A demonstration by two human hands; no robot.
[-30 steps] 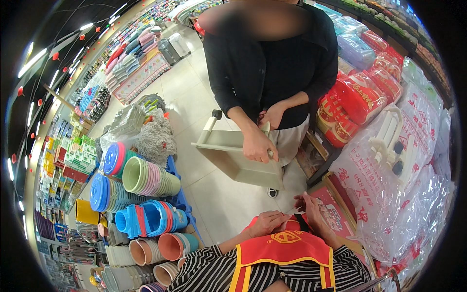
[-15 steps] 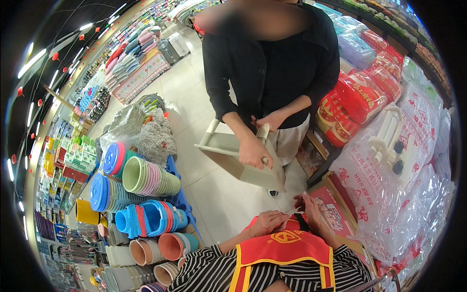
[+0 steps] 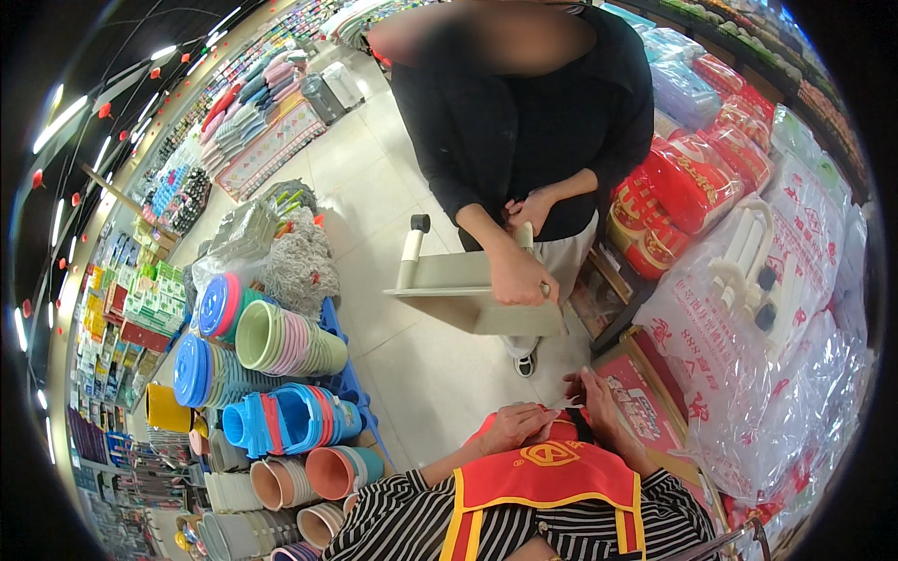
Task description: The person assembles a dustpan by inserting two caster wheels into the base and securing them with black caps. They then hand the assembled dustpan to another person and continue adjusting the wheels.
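Observation:
My left hand [image 3: 516,426] rests low against the red apron [image 3: 552,467], its fingers curled and pressed together. Whatever may be in them is too small to make out. Beside it, my right hand [image 3: 596,400] is raised with its fingers apart and loosely bent, and I see nothing in it. Facing me, a person in black holds a beige plastic shelf tier [image 3: 468,294] with short posts, tilted on its side. One of that person's hands [image 3: 520,276] grips its near end. A black caster [image 3: 420,223] shows on a post at the other end.
Stacked buckets [image 3: 281,341] and blue stools [image 3: 290,418] stand at my left, with grey mop heads [image 3: 297,257] behind. On the right, red packages [image 3: 692,187] and plastic-wrapped goods [image 3: 739,374] are piled. More beige parts with black casters [image 3: 765,318] lie on them.
The other person has turned the shelf tier more level and swung it, bringing a post with a black caster into view. My hands have hardly moved.

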